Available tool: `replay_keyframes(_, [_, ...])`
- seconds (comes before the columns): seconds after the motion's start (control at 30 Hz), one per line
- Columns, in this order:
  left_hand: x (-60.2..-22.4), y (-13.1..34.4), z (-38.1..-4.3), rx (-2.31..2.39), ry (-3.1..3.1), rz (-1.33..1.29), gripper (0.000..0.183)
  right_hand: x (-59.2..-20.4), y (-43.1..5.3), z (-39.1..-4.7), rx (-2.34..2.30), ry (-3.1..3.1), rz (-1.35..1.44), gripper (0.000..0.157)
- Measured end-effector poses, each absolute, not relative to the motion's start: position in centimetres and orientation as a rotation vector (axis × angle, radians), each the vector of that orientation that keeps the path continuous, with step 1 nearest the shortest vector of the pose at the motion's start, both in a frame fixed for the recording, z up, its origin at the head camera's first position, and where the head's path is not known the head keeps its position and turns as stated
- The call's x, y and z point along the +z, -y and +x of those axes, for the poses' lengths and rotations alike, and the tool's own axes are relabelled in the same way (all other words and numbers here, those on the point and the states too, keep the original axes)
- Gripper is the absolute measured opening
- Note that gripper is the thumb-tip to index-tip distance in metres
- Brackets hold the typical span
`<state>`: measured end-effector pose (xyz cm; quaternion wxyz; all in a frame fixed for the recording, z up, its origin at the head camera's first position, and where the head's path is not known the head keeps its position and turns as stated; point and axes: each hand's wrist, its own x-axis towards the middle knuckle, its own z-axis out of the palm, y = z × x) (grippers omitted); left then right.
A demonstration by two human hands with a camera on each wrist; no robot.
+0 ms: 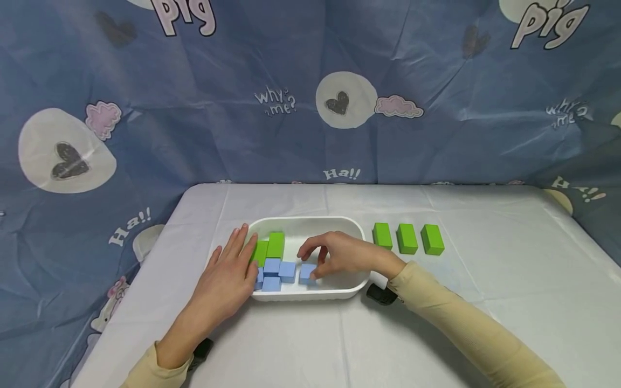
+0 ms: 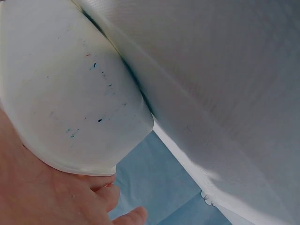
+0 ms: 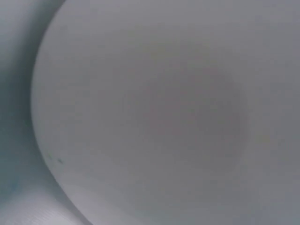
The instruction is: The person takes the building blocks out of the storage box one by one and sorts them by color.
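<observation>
A white oval tray (image 1: 310, 296) holds green blocks (image 1: 275, 245) and several light blue cubes (image 1: 287, 271) at its left end. My left hand (image 1: 227, 275) rests over the tray's left rim with fingers extended, the fingertips by the green blocks. Inside the tray, my right hand (image 1: 346, 253) reaches over a separate blue cube (image 1: 306, 273). The thumb is at the cube's right side, and the bent index finger stands just behind it with a small gap. In the left wrist view, the tray's outer wall (image 2: 79, 93) hides part of the left hand (image 2: 56, 197).
Three green blocks (image 1: 407, 238) stand in a row on the white-covered table (image 1: 310, 345), right of the tray. A blue printed cloth (image 1: 271, 145) hangs behind the table. The right wrist view shows mostly a blurred white tray wall (image 3: 154, 117).
</observation>
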<state>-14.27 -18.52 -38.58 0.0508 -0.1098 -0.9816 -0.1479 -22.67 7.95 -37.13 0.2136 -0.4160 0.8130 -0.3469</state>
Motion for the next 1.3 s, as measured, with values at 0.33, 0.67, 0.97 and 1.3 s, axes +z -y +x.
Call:
replay_keyframes(0.33, [-38.6, 18.7, -14.4, -0.432, 2.983, -0.334, 0.057, -36.1, -7.8, -23.3, -1.074, -2.286, -1.185, 0.035])
replay_keyframes(0.67, [-38.5, 18.8, -14.5, -0.445, 2.984, -0.343, 0.057, -33.3, -7.2, -23.6, -1.083, -2.174, -1.062, 0.030])
replay_keyframes(0.97, [-38.6, 18.8, -14.5, -0.449, 3.004, -0.335, 0.057, -32.5, -5.3, -25.6, -1.099, -2.131, -1.073, 0.031])
replay_keyframes(1.3, [-38.6, 18.7, -14.4, -0.447, 3.006, -0.348, 0.056, -34.4, -2.9, -27.2, -1.094, -2.114, -1.153, 0.039])
